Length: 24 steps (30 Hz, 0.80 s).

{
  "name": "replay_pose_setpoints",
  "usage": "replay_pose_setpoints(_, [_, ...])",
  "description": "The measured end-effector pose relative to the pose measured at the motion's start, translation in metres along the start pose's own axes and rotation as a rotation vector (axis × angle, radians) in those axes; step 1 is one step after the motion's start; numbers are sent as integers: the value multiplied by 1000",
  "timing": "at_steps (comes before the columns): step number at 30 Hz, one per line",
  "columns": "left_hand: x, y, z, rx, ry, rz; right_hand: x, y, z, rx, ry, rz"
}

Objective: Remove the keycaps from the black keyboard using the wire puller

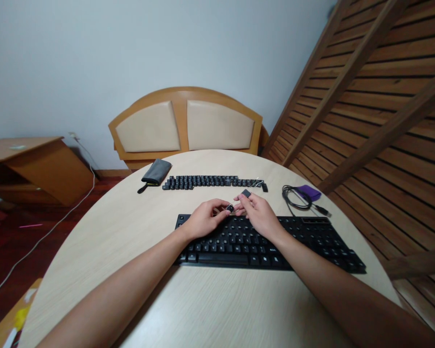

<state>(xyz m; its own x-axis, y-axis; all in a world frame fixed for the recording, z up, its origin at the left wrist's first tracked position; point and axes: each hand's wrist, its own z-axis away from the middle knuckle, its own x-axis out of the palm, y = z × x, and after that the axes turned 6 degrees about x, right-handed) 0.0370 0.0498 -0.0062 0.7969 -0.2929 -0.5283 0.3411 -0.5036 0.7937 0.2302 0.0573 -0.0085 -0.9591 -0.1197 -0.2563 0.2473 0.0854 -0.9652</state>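
My left hand [203, 220] and right hand [260, 216] meet above the top row of a black keyboard [311, 241]. The fingertips of both are closed in a grip on one small black keycap [230, 208]. The keyboard lies across the middle of the round bench [130, 232], its legends too small to read. A second keycap [245, 193] shows just beyond my right fingers. Toward the far edge lie a strip of loose keys [210, 182] and a grey pouch [155, 172]. A coiled cable [293, 198] lies near the right edge.
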Motion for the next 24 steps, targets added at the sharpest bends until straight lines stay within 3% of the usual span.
replay_pose_setpoints(16, [3,-2,2,50,56,-25,0,-1,0,-49,-11,45])
replay_pose_setpoints(24, [0,3,2,123,9,-94,0,-3,1,-48,-6,58])
